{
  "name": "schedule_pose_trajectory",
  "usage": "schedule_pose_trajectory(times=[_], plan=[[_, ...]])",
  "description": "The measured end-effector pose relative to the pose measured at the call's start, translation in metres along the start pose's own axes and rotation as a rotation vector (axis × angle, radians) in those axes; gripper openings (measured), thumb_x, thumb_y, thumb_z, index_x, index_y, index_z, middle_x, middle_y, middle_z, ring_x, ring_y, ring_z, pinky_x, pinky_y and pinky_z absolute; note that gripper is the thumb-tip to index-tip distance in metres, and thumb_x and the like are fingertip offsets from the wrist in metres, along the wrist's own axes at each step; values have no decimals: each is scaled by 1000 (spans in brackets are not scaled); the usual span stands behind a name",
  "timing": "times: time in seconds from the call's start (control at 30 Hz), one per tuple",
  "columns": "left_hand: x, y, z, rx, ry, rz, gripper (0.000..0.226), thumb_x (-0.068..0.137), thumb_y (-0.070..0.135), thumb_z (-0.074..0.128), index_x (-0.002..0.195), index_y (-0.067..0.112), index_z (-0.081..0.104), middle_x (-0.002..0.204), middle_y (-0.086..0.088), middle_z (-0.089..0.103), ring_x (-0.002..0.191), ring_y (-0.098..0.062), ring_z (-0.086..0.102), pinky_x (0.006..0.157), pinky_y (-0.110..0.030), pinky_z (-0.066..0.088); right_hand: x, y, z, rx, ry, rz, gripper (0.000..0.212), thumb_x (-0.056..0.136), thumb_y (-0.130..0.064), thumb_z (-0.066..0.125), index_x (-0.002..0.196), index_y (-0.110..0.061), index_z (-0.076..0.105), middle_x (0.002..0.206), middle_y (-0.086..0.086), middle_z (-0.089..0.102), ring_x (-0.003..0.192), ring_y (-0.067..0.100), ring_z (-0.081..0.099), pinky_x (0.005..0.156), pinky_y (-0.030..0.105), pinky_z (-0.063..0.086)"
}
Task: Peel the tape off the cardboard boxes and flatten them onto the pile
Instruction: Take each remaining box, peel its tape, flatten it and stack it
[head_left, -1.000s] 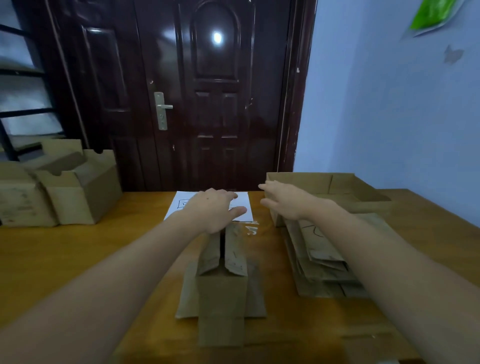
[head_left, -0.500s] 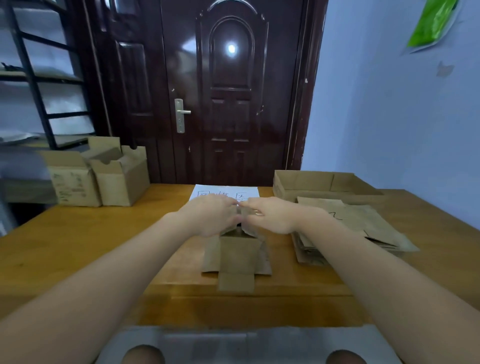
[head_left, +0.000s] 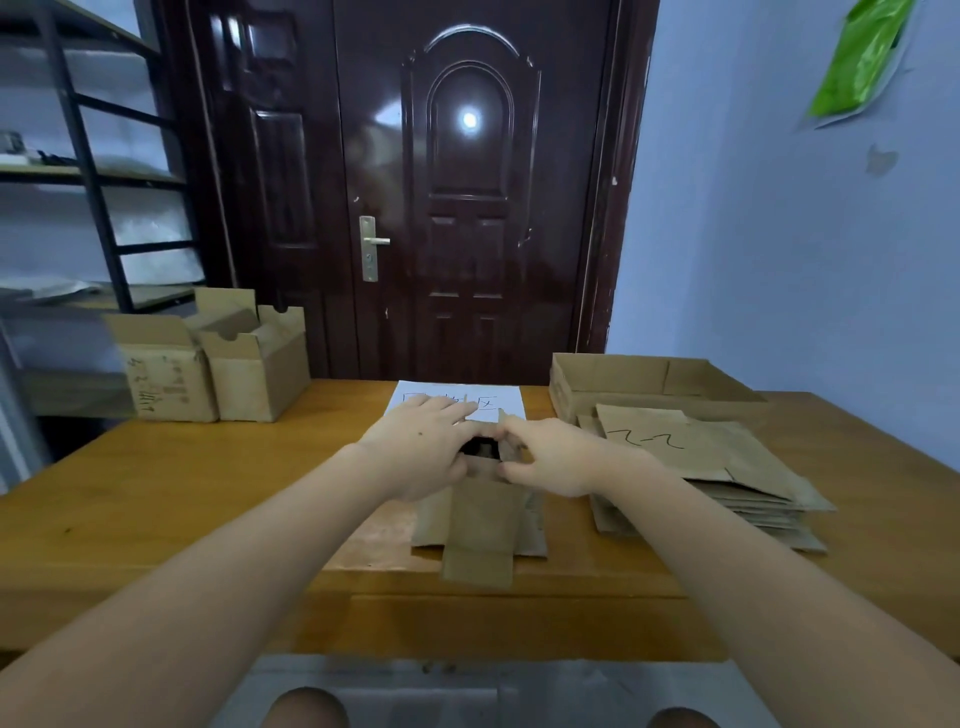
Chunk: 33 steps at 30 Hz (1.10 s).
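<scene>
Taking the white sheet of paper (head_left: 460, 404) at the far middle of the wooden table (head_left: 208, 483) as the landmark, two cardboard boxes (head_left: 218, 364) stand well to its left at the table's far corner, flaps up and not yet flattened; whether tape remains on them cannot be told. Just in front of the paper lies the box in hand (head_left: 480, 525), its near flaps already splayed flat on the table while its far end stands open, showing a dark hollow. The left hand (head_left: 421, 452) grips that far end from the left, fingers curled over the flap edge; the right hand (head_left: 550, 457) pinches the opposite flap between thumb and fingertips. No tape shows on it, so peeling seems finished here and collapsing is likely the step under way. To the right of the paper sits the pile of flattened boxes (head_left: 727, 467), several layers deep, with a shallow open tray-like box (head_left: 654, 379) behind it. By this showing, much is done; the held box and the two on the left remain.
</scene>
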<state>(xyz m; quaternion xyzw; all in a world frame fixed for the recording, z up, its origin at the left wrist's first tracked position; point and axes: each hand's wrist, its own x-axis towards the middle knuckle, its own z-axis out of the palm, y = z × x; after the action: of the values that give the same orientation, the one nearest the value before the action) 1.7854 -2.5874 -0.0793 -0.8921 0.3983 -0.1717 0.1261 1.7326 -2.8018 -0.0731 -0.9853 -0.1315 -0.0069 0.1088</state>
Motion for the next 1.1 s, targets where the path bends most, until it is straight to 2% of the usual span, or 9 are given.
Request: schedule_pose_trajectory(times=[0.07,0.17,0.3,0.4,0.53,0.73,0.83,0.93,1.1], plan=[[-3,-5,5,87,14,-1,52,102,45,32,146,26,51,156,2,46,143,-19,40,121,-38,26,-4,3,-4,46,42,37,35,93,-46,56,124,-33,46,94,-10,61,78,13,62,64,31,48],[-9,-11,11,140,71,-28,53,98,48,25,123,25,66,126,8,65,121,-16,55,114,-35,33,-13,9,-6,-1,129,78,35,92,-45,54,123,-30,46,86,-4,62,74,17,63,65,39,53],[-17,-11,14,124,-30,-92,49,102,48,23,98,24,66,94,7,67,96,-19,59,100,-36,41,-24,20,5,-54,185,136,41,97,-48,50,129,-23,46,79,-13,52,70,6,54,57,27,43],[-20,-7,22,-28,-111,-183,48,105,45,22,90,23,62,79,2,63,78,-21,59,83,-36,45,-28,26,16,-62,135,179,49,98,-63,43,127,-24,50,95,-5,64,81,10,59,70,30,53],[-17,1,38,-283,-158,-274,33,103,35,29,102,22,60,82,-2,65,75,-22,61,74,-41,55,-26,24,38,43,39,190,68,94,-73,44,136,-20,49,110,-3,62,87,6,58,77,28,53],[-10,13,53,-450,-124,-378,23,98,29,44,111,23,62,84,3,67,74,-17,65,70,-39,61,-13,15,70,185,118,250,97,70,-88,61,140,-22,46,128,-1,62,102,14,62,83,32,59],[-9,18,55,-467,-96,-399,23,98,31,46,109,22,64,83,4,67,73,-16,65,70,-38,62,-8,13,76,173,185,273,95,69,-88,61,135,-21,48,121,-2,64,99,13,62,81,33,60],[-11,14,51,-410,-45,-355,25,99,33,43,109,24,64,80,5,67,72,-17,64,67,-36,58,-6,16,77,210,215,288,79,80,-75,66,134,-21,49,124,-1,64,100,14,62,79,29,58],[-20,0,48,-355,66,-255,20,101,46,51,108,35,66,83,12,66,83,-13,62,71,-29,47,-9,30,75,475,220,262,60,92,-49,70,142,-24,48,137,-2,61,121,18,59,98,35,55]])
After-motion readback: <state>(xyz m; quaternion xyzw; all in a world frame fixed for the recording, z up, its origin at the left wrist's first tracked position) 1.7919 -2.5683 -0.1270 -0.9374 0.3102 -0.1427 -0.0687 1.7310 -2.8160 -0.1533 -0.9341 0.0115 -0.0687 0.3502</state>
